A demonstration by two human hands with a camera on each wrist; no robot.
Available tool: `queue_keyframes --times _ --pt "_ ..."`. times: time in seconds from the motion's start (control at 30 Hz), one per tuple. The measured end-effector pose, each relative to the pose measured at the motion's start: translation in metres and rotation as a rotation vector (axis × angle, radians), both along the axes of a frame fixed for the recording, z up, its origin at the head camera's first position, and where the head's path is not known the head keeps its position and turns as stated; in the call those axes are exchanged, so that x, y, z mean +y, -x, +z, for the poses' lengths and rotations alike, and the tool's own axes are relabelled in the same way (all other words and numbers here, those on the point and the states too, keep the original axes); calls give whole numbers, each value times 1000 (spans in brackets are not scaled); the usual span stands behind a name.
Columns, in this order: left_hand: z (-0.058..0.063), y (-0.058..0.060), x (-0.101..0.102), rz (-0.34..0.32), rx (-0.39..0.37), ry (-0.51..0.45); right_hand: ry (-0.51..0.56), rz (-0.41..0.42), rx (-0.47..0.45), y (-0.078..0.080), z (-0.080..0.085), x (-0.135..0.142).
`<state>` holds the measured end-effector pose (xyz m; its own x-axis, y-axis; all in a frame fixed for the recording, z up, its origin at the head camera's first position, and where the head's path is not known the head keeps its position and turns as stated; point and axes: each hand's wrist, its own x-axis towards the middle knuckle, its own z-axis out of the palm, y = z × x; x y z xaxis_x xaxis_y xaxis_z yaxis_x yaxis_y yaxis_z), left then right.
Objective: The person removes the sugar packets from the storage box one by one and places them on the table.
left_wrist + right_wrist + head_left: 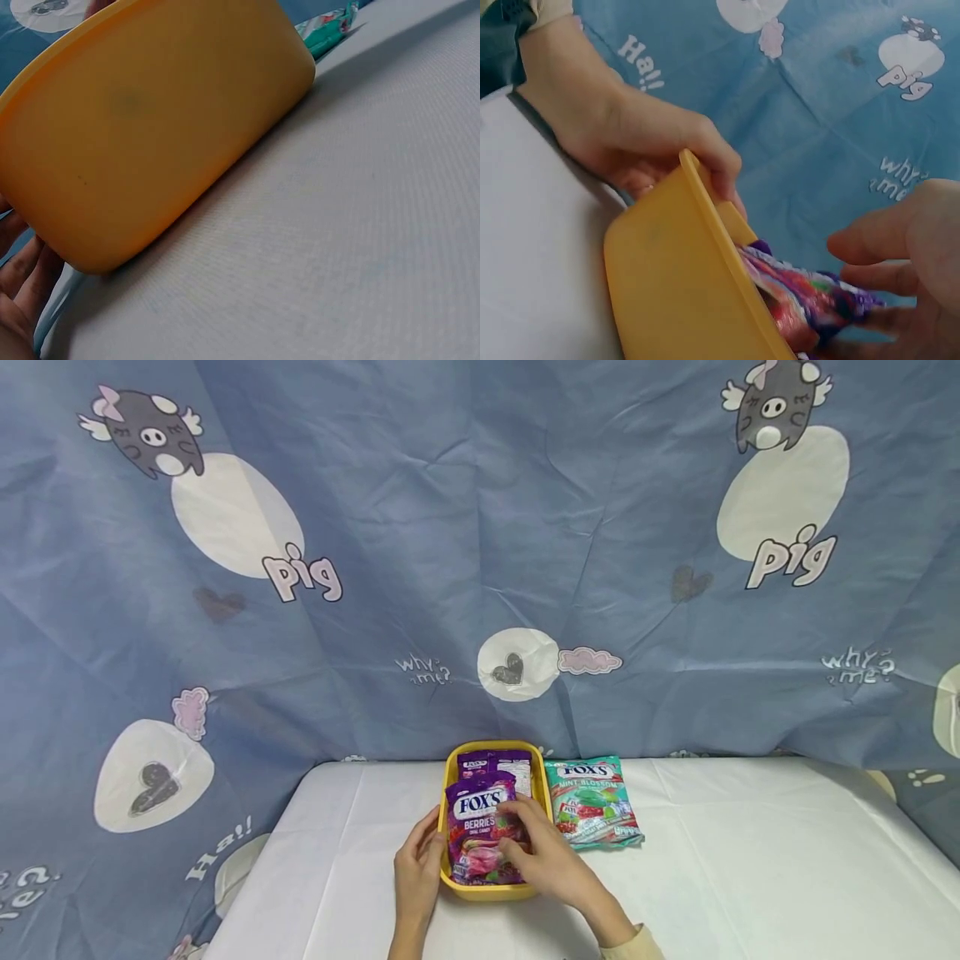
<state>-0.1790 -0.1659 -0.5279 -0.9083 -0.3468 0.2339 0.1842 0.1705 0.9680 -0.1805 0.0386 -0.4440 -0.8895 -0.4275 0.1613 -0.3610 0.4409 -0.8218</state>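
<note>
A yellow plastic tub (497,893) stands on the white cloth, and my left hand (417,867) holds its left side. In the right wrist view the left thumb (721,169) bends over the rim while the other fingers lie along the outer wall. Inside the tub, a purple Fox's Berries candy bag (472,827) leans on top, its upper part overlapping more purple bags (513,762) behind. My right hand (546,852) rests on the right part of the Berries bag with fingers spread and relaxed.
A green Fox's Mint Blossom candy bag (592,802) lies flat on the white cloth (750,860), right beside the tub. Behind the table hangs a blue curtain (420,568) with pig prints, reaching down to the table's back edge.
</note>
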Motion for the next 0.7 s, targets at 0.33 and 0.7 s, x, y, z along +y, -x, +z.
queue_keyframes --times 0.33,0.7 --pt "5 0 1 -14 -31 -11 -36 22 0 4 -4 7" --pt "3 -1 1 7 -25 8 -95 63 124 6 -9 7"
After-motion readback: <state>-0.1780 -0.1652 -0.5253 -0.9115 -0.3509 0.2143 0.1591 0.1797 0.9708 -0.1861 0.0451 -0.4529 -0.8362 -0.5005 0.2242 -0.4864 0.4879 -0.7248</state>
